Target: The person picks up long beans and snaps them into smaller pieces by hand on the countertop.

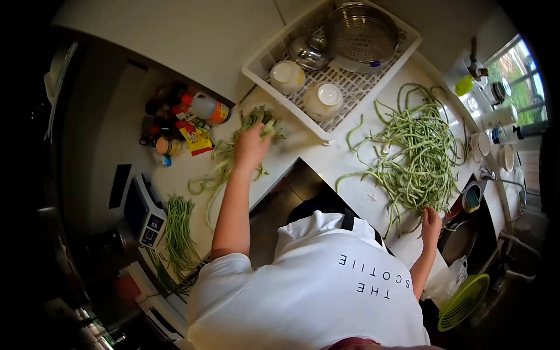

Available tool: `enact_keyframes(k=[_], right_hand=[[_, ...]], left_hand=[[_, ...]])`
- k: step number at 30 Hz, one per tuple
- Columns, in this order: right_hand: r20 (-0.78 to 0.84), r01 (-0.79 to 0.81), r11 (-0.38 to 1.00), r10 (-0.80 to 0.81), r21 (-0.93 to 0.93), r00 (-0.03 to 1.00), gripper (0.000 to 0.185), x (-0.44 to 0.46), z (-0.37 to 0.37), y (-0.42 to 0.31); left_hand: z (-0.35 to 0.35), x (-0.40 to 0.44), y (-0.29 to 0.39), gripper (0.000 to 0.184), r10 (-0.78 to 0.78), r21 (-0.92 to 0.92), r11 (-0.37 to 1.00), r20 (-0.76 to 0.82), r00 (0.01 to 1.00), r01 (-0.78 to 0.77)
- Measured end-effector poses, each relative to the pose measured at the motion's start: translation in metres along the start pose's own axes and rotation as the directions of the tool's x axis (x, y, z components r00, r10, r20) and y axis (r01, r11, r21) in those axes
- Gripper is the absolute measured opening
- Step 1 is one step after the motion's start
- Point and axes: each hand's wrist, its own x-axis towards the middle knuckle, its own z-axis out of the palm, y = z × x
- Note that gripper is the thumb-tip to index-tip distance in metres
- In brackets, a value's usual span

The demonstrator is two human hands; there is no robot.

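Observation:
My left hand point(252, 147) reaches over a smaller heap of long beans point(224, 169) on the white counter, its fingers closed round some pale green bean ends. A large tangled pile of long beans point(414, 149) spreads over the counter on the right. At the near edge of that pile, my right hand point(430, 226) has its fingers pinched together at a bean; the fingertips are small and partly hidden. A neat bundle of long beans point(181, 233) lies further left, beside a digital scale point(146, 213).
A white dish rack point(335, 125) at the back holds bowls point(322, 100), a lid and a steamer pot point(361, 35). Bottles and packets point(195, 137) stand at the left wall. The sink point(464, 239) and a green basket point(464, 303) are at right. An open drawer gap point(291, 186) shows before me.

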Motion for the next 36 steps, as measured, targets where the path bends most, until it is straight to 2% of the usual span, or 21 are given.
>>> enact_keyframes(k=[2,5,7,9,10,11,12,13,15,17,19,20,21,22,23,27,31,33,34,35,36], right_hand=[[-0.006,0.082,0.994,-0.083,-0.069,0.997,0.021,0.004,-0.01,0.005],[0.026,0.132,0.978,-0.13,-0.159,0.991,0.02,0.01,0.009,-0.018],[0.046,0.133,0.97,-0.126,-0.204,0.991,0.02,0.01,-0.002,-0.015],[0.076,0.106,0.978,-0.093,-0.182,0.993,0.021,0.01,-0.003,-0.016],[0.082,0.109,0.976,-0.095,-0.19,0.992,0.021,0.008,-0.006,-0.015],[0.096,0.116,0.971,-0.098,-0.208,0.991,0.02,0.006,-0.006,-0.015],[0.108,0.122,0.966,-0.1,-0.227,0.989,0.019,0.006,-0.007,-0.015],[0.112,0.124,0.965,-0.1,-0.23,0.989,0.019,0.005,-0.007,-0.017],[0.141,0.078,0.96,-0.041,-0.268,0.989,0.019,0.002,-0.007,-0.02],[0.13,0.068,0.967,-0.037,-0.244,0.991,0.019,0.001,-0.003,-0.011],[0.112,0.047,0.976,-0.024,-0.213,0.993,0.018,-0.003,0.001,-0.008],[0.095,0.079,0.972,-0.06,-0.221,0.994,0.019,-0.004,0.003,-0.01],[0.079,0.111,0.967,-0.095,-0.231,0.992,0.019,-0.005,0.004,-0.011],[0.075,0.106,0.968,-0.091,-0.229,0.993,0.019,-0.007,0.004,-0.016],[0.077,0.066,0.981,-0.053,-0.184,0.996,0.018,-0.009,0.004,-0.022],[0.071,0.016,0.995,-0.009,-0.099,0.997,0.016,-0.012,0.007,-0.02],[0.065,0.037,0.997,-0.033,-0.066,0.997,0.017,-0.014,0.003,-0.008],[0.09,-0.042,0.995,0.05,-0.096,0.995,0.017,-0.014,-0.003,-0.01],[0.081,-0.085,0.992,0.093,-0.089,0.992,0.017,-0.017,-0.006,-0.02],[0.081,-0.09,0.992,0.097,-0.086,0.992,0.017,-0.019,-0.004,-0.014],[0.068,-0.079,0.995,0.083,-0.056,0.994,0.017,-0.02,-0.002,-0.003]], left_hand=[[-0.012,0.005,-0.003,0.043,-0.114,0.103,0.987,-0.065,0.991,0.12],[-0.004,0.045,-0.064,0.041,-0.061,0.185,0.978,-0.169,0.984,0.093],[0.026,0.062,-0.086,0.048,-0.166,0.119,0.977,-0.083,0.983,0.175],[0.048,0.073,-0.117,0.062,-0.045,-0.228,0.973,-0.055,0.997,0.031],[0.047,0.074,-0.123,0.062,-0.053,-0.233,0.972,-0.051,0.997,0.04],[0.042,0.076,-0.131,0.07,-0.13,-0.511,0.85,0.031,0.991,0.127],[0.034,0.077,-0.134,0.077,-0.175,-0.734,0.645,0.131,0.976,0.214],[0.03,0.08,-0.145,0.077,-0.179,-0.734,0.643,0.133,0.975,0.218],[0.014,0.081,-0.16,0.083,-0.132,-0.868,0.361,0.314,0.94,0.34],[0.007,0.073,-0.155,0.083,-0.123,-0.846,0.365,0.37,0.921,0.389],[0.013,0.064,-0.142,0.093,-0.009,-0.55,0.82,0.262,0.965,0.157],[0.018,0.058,-0.132,0.105,0.026,-0.396,0.915,0.255,0.967,0.08],[0.02,0.047,-0.109,0.105,0.034,-0.395,0.916,0.257,0.966,0.073],[0.021,0.035,-0.083,0.108,0.004,-0.073,0.997,0.211,0.977,0.012],[0.021,0.028,-0.068,0.111,-0.009,0.26,0.965,0.155,0.988,-0.032],[0.055,0.028,-0.093,0.092,0.078,0.246,0.967,-0.046,0.996,-0.065],[0.031,0.042,-0.105,0.08,0.074,0.104,0.992,0.021,0.997,-0.076],[-0.001,0.041,-0.091,0.075,0.022,-0.126,0.992,0.082,0.996,-0.011],[-0.006,0.043,-0.094,0.086,-0.015,-0.17,0.985,0.142,0.99,0.04],[-0.004,0.042,-0.095,0.086,-0.012,-0.167,0.985,0.144,0.989,0.036],[0.002,0.038,-0.096,0.095,0.081,-0.063,0.995,0.043,0.996,-0.078]])
